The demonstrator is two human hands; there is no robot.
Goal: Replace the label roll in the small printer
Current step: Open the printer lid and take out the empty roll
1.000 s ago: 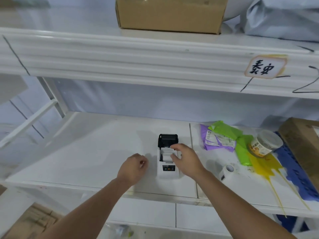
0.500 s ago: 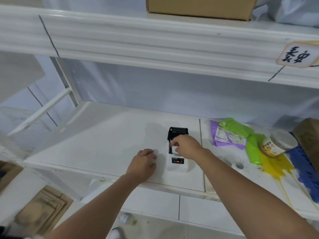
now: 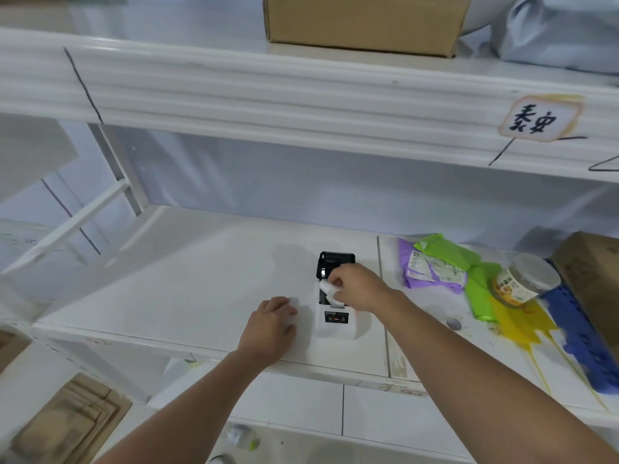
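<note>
We have the printer [image 3: 336, 316] lid up on the shelf [image 3: 187, 279]; our right hand [image 3: 356, 288] fingers pinch a label roll [image 3: 326, 289] at its open bay. Left hand [image 3: 269, 326] rests curled, empty. Seating and closing remain.

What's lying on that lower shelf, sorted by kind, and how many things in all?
Printer: 1
Label roll: 1
Plastic mailer bags, purple, green, yellow, blue: 4
Jar: 1
Cardboard box: 1
Small grey disc: 1
Total: 9
</note>
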